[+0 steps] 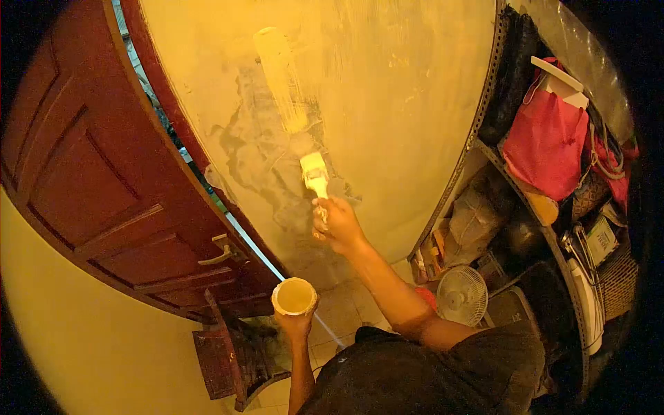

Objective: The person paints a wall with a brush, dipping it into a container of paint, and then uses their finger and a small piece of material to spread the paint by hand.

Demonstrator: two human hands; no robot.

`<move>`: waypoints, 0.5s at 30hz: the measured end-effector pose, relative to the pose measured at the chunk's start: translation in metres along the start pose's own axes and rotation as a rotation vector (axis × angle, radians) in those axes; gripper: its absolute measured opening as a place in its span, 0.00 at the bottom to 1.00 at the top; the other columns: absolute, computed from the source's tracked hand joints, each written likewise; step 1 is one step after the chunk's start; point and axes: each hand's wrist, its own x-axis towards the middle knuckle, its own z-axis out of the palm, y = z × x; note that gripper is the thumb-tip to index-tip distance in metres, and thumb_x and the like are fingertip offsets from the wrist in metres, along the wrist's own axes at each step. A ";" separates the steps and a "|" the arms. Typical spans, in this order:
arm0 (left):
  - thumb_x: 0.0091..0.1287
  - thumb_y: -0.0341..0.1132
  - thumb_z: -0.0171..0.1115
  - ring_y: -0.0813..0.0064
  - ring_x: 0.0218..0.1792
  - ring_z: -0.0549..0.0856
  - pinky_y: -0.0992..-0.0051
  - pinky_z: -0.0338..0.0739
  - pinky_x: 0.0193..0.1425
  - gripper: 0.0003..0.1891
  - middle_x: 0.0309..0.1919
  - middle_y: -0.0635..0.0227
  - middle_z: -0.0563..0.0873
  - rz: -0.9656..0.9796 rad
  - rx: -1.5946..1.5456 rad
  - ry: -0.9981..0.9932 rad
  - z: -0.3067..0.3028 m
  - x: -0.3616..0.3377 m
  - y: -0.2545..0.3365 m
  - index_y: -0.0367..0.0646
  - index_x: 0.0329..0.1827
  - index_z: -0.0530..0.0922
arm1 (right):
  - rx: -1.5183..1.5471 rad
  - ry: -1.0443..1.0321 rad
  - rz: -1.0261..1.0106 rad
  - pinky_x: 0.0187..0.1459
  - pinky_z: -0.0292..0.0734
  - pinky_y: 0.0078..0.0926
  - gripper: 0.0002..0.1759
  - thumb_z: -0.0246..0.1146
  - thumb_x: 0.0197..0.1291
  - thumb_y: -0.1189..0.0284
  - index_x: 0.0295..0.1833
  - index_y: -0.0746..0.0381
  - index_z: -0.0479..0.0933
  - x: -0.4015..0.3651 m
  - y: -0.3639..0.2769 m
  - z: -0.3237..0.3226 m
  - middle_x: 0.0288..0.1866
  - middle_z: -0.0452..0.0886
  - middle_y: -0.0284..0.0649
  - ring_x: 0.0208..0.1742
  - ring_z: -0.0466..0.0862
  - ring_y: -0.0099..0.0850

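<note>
My right hand (337, 225) is closed round the handle of a paintbrush (315, 171), its bristles up against the wall (387, 90). Above the brush runs a fresh pale-yellow streak of paint (278, 69), over a grey, patchy area of the wall (256, 149). Lower down, my left hand (297, 321) grips a round paint container (294, 296) from below and around its side. Its open top faces up and shows pale paint inside, with smears along the rim.
At left stands a dark red panelled door (104, 173) with a lever handle (220, 250), slightly ajar. A wooden chair (232, 353) is below it. On the right are shelves with a pink bag (546, 142), and a white fan (462, 296) stands low beside them.
</note>
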 end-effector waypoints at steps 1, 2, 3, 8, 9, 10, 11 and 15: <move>0.41 0.37 0.85 0.68 0.47 0.83 0.67 0.79 0.53 0.40 0.48 0.61 0.83 -0.003 -0.002 -0.001 0.001 -0.001 0.002 0.37 0.58 0.72 | -0.002 0.003 0.000 0.14 0.58 0.25 0.07 0.53 0.68 0.69 0.43 0.61 0.71 0.002 -0.006 0.006 0.21 0.65 0.31 0.12 0.60 0.21; 0.42 0.33 0.85 0.70 0.47 0.83 0.68 0.78 0.54 0.39 0.48 0.62 0.83 -0.018 -0.014 -0.015 0.003 -0.002 0.005 0.36 0.58 0.73 | 0.009 -0.013 -0.043 0.14 0.58 0.26 0.06 0.53 0.68 0.69 0.42 0.61 0.71 0.011 -0.015 0.018 0.21 0.65 0.31 0.12 0.60 0.21; 0.42 0.30 0.84 0.71 0.47 0.83 0.69 0.77 0.56 0.38 0.49 0.63 0.83 -0.029 -0.024 -0.029 0.002 -0.001 0.007 0.35 0.58 0.73 | 0.023 -0.030 -0.089 0.14 0.58 0.26 0.06 0.54 0.67 0.70 0.41 0.61 0.71 0.020 -0.024 0.033 0.21 0.66 0.31 0.12 0.60 0.21; 0.43 0.30 0.84 0.71 0.48 0.83 0.69 0.77 0.56 0.40 0.51 0.62 0.83 -0.029 -0.067 -0.045 0.004 -0.004 0.015 0.36 0.60 0.71 | 0.055 -0.063 -0.216 0.14 0.57 0.26 0.05 0.54 0.65 0.72 0.36 0.61 0.70 0.038 -0.086 0.115 0.21 0.65 0.31 0.13 0.61 0.21; 0.43 0.30 0.84 0.71 0.48 0.83 0.69 0.77 0.57 0.40 0.51 0.62 0.82 -0.001 -0.116 -0.035 0.004 -0.004 0.019 0.36 0.61 0.71 | 0.051 -0.111 -0.256 0.14 0.57 0.26 0.05 0.53 0.64 0.73 0.35 0.61 0.70 0.041 -0.100 0.128 0.21 0.65 0.31 0.13 0.61 0.21; 0.43 0.30 0.84 0.71 0.48 0.83 0.69 0.77 0.57 0.40 0.51 0.62 0.82 0.000 -0.116 -0.031 0.003 -0.004 0.019 0.36 0.61 0.71 | 0.083 -0.136 -0.281 0.14 0.56 0.25 0.05 0.53 0.64 0.74 0.35 0.60 0.69 0.044 -0.115 0.143 0.21 0.65 0.31 0.14 0.61 0.20; 0.44 0.31 0.83 0.70 0.47 0.83 0.69 0.79 0.54 0.38 0.49 0.62 0.83 0.025 -0.048 -0.014 0.002 -0.004 0.019 0.36 0.59 0.71 | 0.116 -0.161 -0.304 0.14 0.56 0.24 0.04 0.52 0.64 0.75 0.34 0.60 0.68 0.046 -0.129 0.156 0.21 0.65 0.31 0.14 0.61 0.20; 0.46 0.31 0.81 0.70 0.45 0.84 0.69 0.82 0.49 0.35 0.45 0.62 0.83 0.005 -0.140 0.020 -0.002 -0.006 0.028 0.37 0.57 0.72 | 0.182 -0.325 -0.337 0.15 0.55 0.22 0.04 0.52 0.64 0.76 0.35 0.62 0.67 0.048 -0.163 0.178 0.20 0.64 0.30 0.14 0.60 0.19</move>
